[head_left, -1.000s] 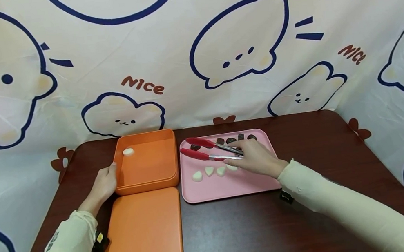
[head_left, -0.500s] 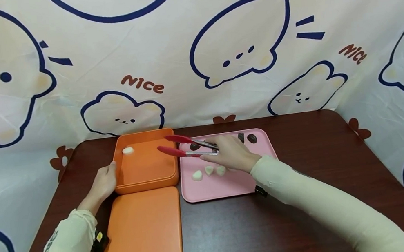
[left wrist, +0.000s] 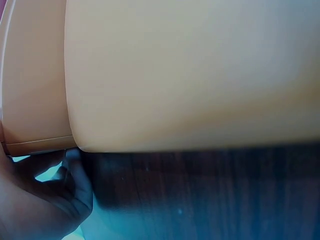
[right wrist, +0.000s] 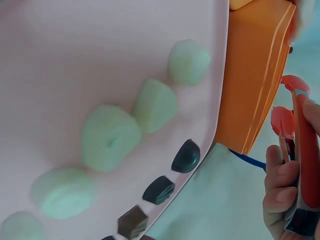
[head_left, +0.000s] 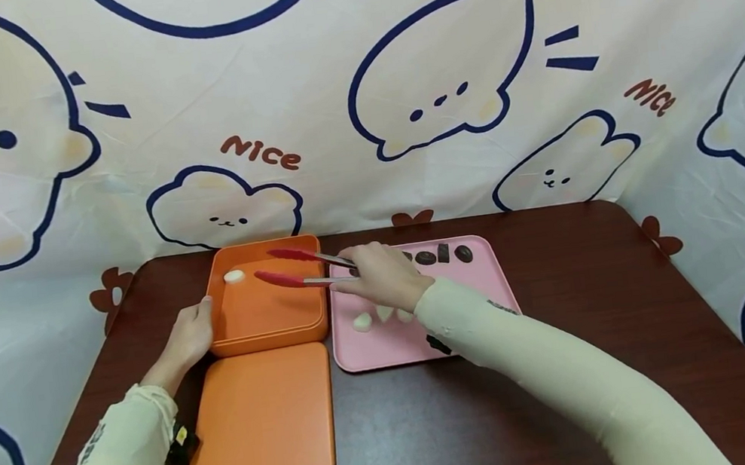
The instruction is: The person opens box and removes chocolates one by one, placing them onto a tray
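Observation:
My right hand (head_left: 380, 277) holds a pair of tongs (head_left: 296, 254) with red tips, reaching over the right part of an open orange box (head_left: 271, 342). The tips stand apart, and I see nothing between them. My left hand (head_left: 192, 331) grips the box's left wall; in the left wrist view its fingers (left wrist: 77, 175) curl against the box edge. One white piece (head_left: 234, 276) lies inside at the far left. Under my right arm is a pink tray (head_left: 385, 356) with white pieces (right wrist: 110, 137) and dark chocolate-like pieces (head_left: 463, 253), partly hidden by the hand.
An orange lid (head_left: 259, 426) lies flat in front of the box, close to its near edge. Box, lid and tray sit on a dark brown table (head_left: 575, 279). A printed white curtain (head_left: 449, 179) stands behind the table and at both sides.
My right hand has carried the tongs leftward from above the tray to above the orange box, uncovering dark pieces at the tray's far right. My left hand stays on the box.

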A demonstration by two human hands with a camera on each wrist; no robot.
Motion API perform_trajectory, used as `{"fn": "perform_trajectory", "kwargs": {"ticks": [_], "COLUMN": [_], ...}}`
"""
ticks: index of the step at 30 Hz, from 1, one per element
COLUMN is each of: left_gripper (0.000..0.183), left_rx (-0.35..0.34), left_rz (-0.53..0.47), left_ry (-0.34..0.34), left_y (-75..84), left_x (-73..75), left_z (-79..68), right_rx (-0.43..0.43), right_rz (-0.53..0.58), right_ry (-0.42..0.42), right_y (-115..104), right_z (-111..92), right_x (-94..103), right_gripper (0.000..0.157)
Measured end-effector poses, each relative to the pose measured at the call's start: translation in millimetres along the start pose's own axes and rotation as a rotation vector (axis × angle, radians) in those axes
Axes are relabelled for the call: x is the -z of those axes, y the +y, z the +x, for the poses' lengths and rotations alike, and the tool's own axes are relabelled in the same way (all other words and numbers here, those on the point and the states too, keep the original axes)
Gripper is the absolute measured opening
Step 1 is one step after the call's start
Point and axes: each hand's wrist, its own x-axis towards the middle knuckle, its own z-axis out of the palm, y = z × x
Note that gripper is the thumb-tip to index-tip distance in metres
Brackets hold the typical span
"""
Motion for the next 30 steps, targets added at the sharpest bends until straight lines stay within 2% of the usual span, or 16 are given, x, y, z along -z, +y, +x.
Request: {"fn": "perform_trajectory", "kwargs": {"ticks": [4, 11, 18, 30], "left_gripper": [0.059, 0.059, 0.057, 0.058], "left_rx": [-0.006, -0.014, -0.02, 0.002], "left_rz": [0.004, -0.012, -0.003, 0.015], "left_ry": [0.006, 0.009, 0.02, 0.03], "left_y": [-1.7, -2.5, -1.3, -2.9], "left_x": [0.5, -0.3, 0.7, -1.2], "left_z": [0.1, -0.8, -0.9, 2.7], "right_rx": [0.016, 0.012, 0.024, 0.039], "right_rz": [-0.025, -0.109, -0.248, -0.331], "right_ry": [-0.016, -0.021, -0.028, -0.04], "right_y": [-11.8, -28.8, -44.0, -59.0], "right_z": [12.5, 31.4, 41.7, 53.2], "right_x": [-5.2, -15.4, -22.5, -31.3], "right_gripper": [0.053, 0.036, 0.035, 0.037]}}
